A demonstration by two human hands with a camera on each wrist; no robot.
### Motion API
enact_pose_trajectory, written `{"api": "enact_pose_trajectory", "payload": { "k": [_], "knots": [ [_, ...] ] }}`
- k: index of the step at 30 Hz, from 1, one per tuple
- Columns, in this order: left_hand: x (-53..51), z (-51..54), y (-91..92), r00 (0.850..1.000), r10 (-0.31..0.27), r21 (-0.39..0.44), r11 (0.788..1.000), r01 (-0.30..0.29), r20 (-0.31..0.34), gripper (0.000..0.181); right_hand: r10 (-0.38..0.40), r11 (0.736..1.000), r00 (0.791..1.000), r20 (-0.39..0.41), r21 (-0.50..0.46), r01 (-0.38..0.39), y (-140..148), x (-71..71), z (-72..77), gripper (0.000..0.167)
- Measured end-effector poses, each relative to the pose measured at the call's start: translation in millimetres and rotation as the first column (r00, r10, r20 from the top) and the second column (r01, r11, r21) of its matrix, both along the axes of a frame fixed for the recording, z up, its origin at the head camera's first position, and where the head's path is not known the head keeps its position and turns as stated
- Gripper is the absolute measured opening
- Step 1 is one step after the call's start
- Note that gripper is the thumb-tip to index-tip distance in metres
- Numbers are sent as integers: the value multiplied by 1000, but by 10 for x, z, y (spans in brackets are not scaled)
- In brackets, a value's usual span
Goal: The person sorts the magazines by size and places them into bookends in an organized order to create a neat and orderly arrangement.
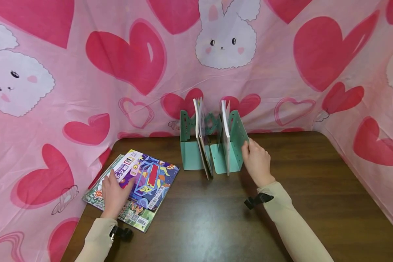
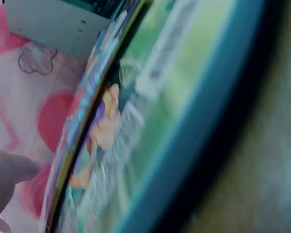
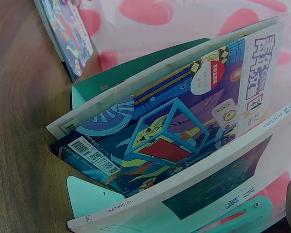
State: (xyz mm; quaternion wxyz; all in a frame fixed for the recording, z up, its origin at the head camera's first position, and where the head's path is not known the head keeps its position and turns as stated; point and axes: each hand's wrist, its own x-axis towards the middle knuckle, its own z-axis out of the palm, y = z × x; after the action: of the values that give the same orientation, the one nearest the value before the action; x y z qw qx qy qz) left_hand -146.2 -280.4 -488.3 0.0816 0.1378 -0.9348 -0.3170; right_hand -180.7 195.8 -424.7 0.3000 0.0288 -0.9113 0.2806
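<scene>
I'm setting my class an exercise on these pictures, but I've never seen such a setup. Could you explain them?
There is no machine here: a person is working bare-handed. The wide picture comes from a camera worn on the head, looking forward and down. The other two come from small wrist cameras, so they look tilted and close.

On the brown table lies a pile of magazines; the left hand rests on it. Further right stands a green rack with more magazines upright in it; the right-wrist picture shows their covers best. The right hand grips the rack's right end. The left-wrist picture is partly blurred.
</scene>
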Motion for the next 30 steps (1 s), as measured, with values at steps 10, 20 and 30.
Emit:
{"api": "enact_pose_trajectory", "payload": {
  "k": [10,20,30],
  "knots": [
    [-10,-17,-118,972,30,29,999,-38,232,128,4,1000,1000,-1,-3,-4,11,-5,-9,26],
    [-17,17,-114,963,72,25,996,-81,258,133,7,1000,1000,12,-7,-7,8,-11,-26,25],
    [-65,22,-146,977,130,6,991,-133,169,120,-2,1000,1000,0,-4,2,-2,-12,-26,26]
  ]
}}
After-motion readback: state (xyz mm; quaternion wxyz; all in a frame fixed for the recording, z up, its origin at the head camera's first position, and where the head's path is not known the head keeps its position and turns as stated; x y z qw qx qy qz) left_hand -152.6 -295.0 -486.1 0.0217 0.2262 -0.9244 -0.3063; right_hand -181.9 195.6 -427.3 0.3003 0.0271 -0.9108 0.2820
